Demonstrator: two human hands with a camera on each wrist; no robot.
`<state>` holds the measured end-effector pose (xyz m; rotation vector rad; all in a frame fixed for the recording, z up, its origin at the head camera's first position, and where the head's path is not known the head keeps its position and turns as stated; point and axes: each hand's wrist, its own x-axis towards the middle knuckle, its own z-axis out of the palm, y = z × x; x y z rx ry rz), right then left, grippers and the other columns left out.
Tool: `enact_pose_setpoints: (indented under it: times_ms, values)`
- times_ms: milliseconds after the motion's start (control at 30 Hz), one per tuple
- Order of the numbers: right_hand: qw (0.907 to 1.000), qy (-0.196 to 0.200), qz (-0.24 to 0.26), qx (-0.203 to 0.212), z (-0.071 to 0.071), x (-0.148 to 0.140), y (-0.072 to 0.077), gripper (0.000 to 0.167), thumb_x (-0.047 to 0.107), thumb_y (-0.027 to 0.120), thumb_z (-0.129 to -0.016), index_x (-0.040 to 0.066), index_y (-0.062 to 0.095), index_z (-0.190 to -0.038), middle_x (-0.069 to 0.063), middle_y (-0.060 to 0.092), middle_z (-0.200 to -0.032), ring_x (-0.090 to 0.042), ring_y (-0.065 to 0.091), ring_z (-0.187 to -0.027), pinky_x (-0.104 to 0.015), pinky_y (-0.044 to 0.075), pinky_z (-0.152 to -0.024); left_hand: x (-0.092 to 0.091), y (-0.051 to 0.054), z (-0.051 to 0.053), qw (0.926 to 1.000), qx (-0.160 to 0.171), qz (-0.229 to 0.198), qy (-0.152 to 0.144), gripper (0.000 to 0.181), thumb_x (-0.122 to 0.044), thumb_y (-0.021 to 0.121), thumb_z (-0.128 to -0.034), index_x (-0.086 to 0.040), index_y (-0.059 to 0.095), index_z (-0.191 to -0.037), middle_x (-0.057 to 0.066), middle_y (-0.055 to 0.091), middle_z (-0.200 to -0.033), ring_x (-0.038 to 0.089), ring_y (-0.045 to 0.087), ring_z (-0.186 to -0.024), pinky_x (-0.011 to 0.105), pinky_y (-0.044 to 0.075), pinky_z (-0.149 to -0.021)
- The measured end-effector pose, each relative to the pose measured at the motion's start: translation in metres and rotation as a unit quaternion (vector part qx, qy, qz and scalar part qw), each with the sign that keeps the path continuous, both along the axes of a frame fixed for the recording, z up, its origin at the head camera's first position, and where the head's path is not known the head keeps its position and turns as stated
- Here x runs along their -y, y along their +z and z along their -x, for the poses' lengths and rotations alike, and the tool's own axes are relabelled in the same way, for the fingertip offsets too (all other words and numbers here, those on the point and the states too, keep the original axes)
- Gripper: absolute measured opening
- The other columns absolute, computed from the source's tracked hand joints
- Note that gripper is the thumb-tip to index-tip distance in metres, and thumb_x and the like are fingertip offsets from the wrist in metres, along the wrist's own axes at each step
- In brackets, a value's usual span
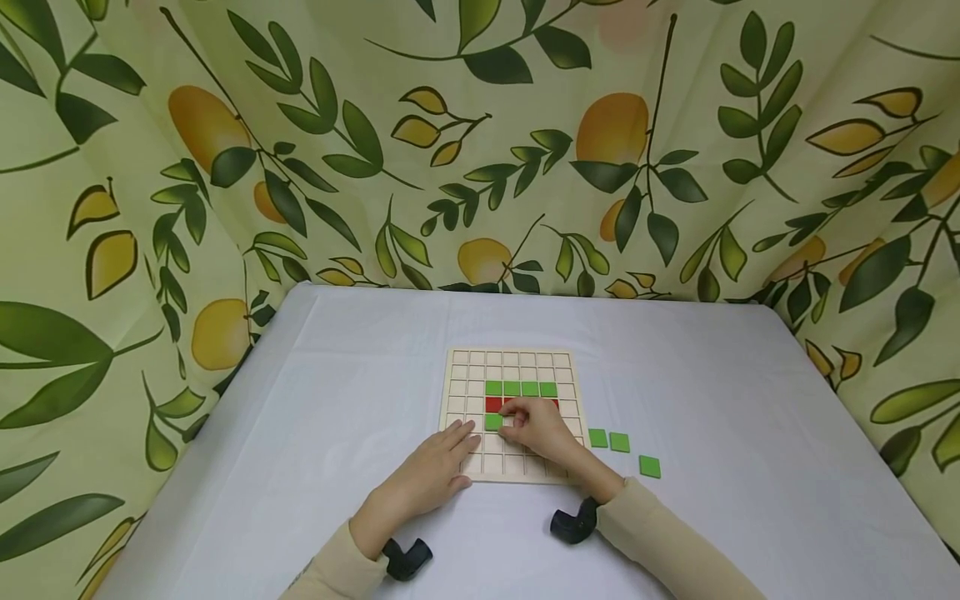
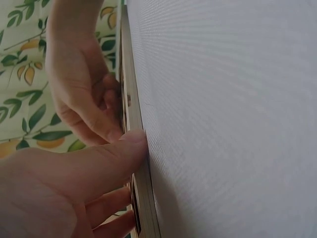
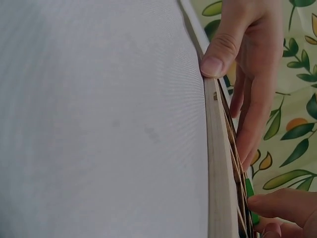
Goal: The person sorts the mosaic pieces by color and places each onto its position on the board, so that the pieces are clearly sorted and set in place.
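A pale wooden grid board (image 1: 457, 375) lies on the white-covered table. A row of green tiles (image 1: 530, 388) sits in its cells, with red tiles (image 1: 492, 404) below, partly hidden by my right hand. My right hand (image 1: 542, 429) reaches over the board, its thumb and index finger pinching a green tile (image 1: 493, 422) at the cell under the leftmost red one. In the right wrist view this green tile (image 3: 250, 191) shows at the fingertips. My left hand (image 1: 435, 467) rests on the board's left front part with fingers extended; its thumb (image 2: 131, 141) presses the front edge.
Three loose green tiles (image 1: 619, 442) lie on the table right of the board. Dark curved fittings (image 1: 573, 522) are worn at both wrists. A leaf-and-fruit patterned curtain (image 1: 480, 167) surrounds the table's back and sides.
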<state>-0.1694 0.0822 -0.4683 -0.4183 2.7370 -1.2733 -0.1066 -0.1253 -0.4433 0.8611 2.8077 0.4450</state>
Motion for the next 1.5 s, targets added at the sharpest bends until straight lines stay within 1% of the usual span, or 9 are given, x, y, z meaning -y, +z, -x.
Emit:
enact_pose_setpoints:
  times_ms: [233,367,533,767,1033,1300,1400,1500]
  values:
    - [1.0000,-0.003,0.002,0.004,0.000,0.000,0.001,0.022,0.007,0.077,-0.075,0.001,0.072,-0.096,-0.001,0.057,-0.063,-0.005,0.045,-0.056,-0.015,0.036,-0.049,0.000,-0.001,0.001,0.9997,-0.021,0.013,-0.004,0.055,-0.023,0.065,-0.0899,-0.003,0.050,-0.139,0.015,0.044,-0.151,0.035,0.040,-0.142,0.048,0.039,-0.114]
    - [0.9999,-0.003,0.006,0.008,0.000,0.000,0.000,0.023,0.006,0.078,-0.075,0.001,0.072,-0.096,-0.001,0.057,-0.062,-0.004,0.044,-0.055,-0.014,0.036,-0.049,0.000,-0.002,0.001,0.9995,-0.026,0.017,-0.006,0.055,-0.024,0.065,-0.0898,-0.003,0.050,-0.138,0.015,0.045,-0.150,0.035,0.041,-0.141,0.047,0.039,-0.114]
    - [0.9999,0.001,0.011,0.001,0.000,-0.002,-0.002,0.022,0.006,0.077,-0.075,0.000,0.072,-0.095,-0.002,0.056,-0.062,-0.004,0.044,-0.055,-0.015,0.036,-0.048,-0.001,-0.002,0.002,0.9996,-0.023,0.017,-0.005,0.055,-0.024,0.065,-0.0900,-0.003,0.050,-0.139,0.015,0.045,-0.150,0.034,0.040,-0.141,0.047,0.038,-0.115]
    - [0.9997,-0.002,0.018,0.018,0.001,-0.001,-0.001,0.022,0.007,0.077,-0.076,0.001,0.072,-0.097,0.000,0.055,-0.063,-0.005,0.044,-0.057,-0.014,0.036,-0.050,0.000,-0.002,0.002,0.9998,-0.016,0.013,-0.002,0.055,-0.023,0.065,-0.0900,-0.003,0.049,-0.139,0.015,0.044,-0.151,0.034,0.039,-0.142,0.047,0.037,-0.116]
    - [0.9996,-0.003,0.021,0.020,0.001,-0.001,-0.001,0.021,0.007,0.076,-0.076,0.001,0.072,-0.096,0.000,0.054,-0.062,-0.005,0.043,-0.056,-0.015,0.035,-0.049,0.000,-0.004,0.002,0.9998,-0.019,0.009,-0.004,0.056,-0.023,0.065,-0.0894,-0.003,0.049,-0.139,0.015,0.044,-0.151,0.034,0.040,-0.142,0.048,0.038,-0.115]
    - [0.9994,0.005,0.032,0.011,-0.003,-0.007,0.000,0.019,0.007,0.076,-0.076,0.000,0.072,-0.093,0.001,0.054,-0.063,-0.002,0.042,-0.055,-0.014,0.036,-0.049,0.000,-0.005,0.003,0.9996,-0.021,0.017,-0.002,0.056,-0.025,0.065,-0.0901,-0.005,0.049,-0.140,0.014,0.044,-0.152,0.034,0.039,-0.142,0.047,0.038,-0.115]
    - [0.9993,0.006,0.034,0.013,-0.005,-0.011,0.000,0.019,0.006,0.076,-0.076,0.000,0.071,-0.094,0.001,0.053,-0.064,-0.003,0.042,-0.055,-0.014,0.036,-0.049,0.000,-0.005,0.003,0.9996,-0.022,0.019,-0.001,0.056,-0.026,0.065,-0.0899,-0.005,0.050,-0.139,0.014,0.044,-0.151,0.033,0.039,-0.142,0.047,0.038,-0.115]
    - [0.9989,0.005,0.039,0.024,-0.008,-0.016,0.001,0.019,0.007,0.076,-0.077,0.001,0.071,-0.095,0.002,0.053,-0.064,-0.003,0.043,-0.055,-0.013,0.036,-0.049,0.000,-0.006,0.003,0.9996,-0.021,0.019,-0.001,0.056,-0.027,0.065,-0.0899,-0.005,0.049,-0.140,0.013,0.043,-0.152,0.033,0.039,-0.142,0.047,0.038,-0.115]
